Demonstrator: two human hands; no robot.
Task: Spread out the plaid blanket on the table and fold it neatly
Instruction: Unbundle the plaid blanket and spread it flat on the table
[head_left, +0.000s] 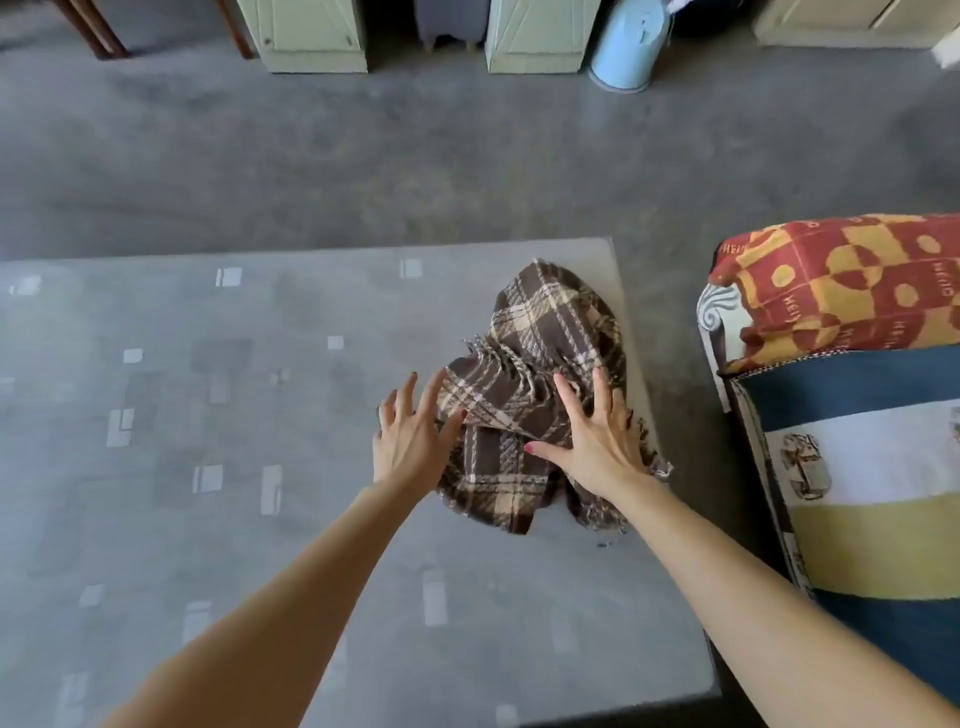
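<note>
A brown and cream plaid blanket (540, 364) with fringed edges lies crumpled in a heap near the right edge of the grey table (208, 415). My left hand (410, 436) rests at the heap's left side, fingers spread, fingertips touching the cloth. Flat on the heap's near right part lies my right hand (597, 441), fingers apart and pressing on the fabric. Neither hand grips a fold. Part of the blanket's fringe hangs at the table's right edge.
A sofa (857, 493) with a striped cover and a red and yellow patterned cushion (841, 291) stands close to the table's right side. Pale green cabinets (311, 36) and a light blue bin (623, 47) stand across the grey floor.
</note>
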